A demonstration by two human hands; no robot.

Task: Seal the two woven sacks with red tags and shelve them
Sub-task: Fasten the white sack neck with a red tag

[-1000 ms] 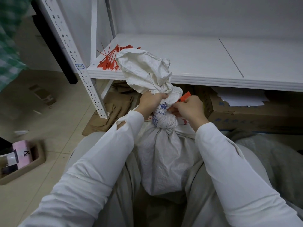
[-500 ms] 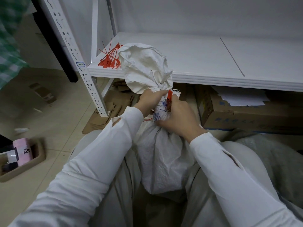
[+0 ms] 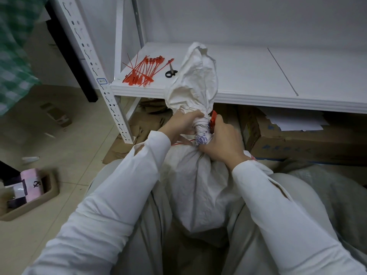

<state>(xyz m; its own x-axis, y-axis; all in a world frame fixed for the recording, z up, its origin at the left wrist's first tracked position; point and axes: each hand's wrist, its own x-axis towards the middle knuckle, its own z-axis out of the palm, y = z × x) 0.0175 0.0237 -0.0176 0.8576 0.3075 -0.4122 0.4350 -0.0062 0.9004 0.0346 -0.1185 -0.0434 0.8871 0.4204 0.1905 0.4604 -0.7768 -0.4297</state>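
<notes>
A white woven sack (image 3: 198, 185) stands upright between the person's knees, its crumpled mouth flaring above a twisted neck; the left hand (image 3: 182, 124) grips the neck from the left; the right hand (image 3: 222, 141), opposite, pinches a red tag (image 3: 213, 118) against it; the shelf (image 3: 258, 76) lies just beyond.

The person wears a white long-sleeved top of soft, creased cloth. The left sleeve (image 3: 111, 205) has a short open slit (image 3: 137, 151) just behind the cuff, and the right sleeve (image 3: 282, 219) has a longer slit (image 3: 279, 187) along the forearm. Both sleeves end at the wrists. The left hand (image 3: 182, 124) and right hand (image 3: 222, 141) are bare. Loose, pale grey-beige trousers (image 3: 301, 187) cover both legs.
</notes>
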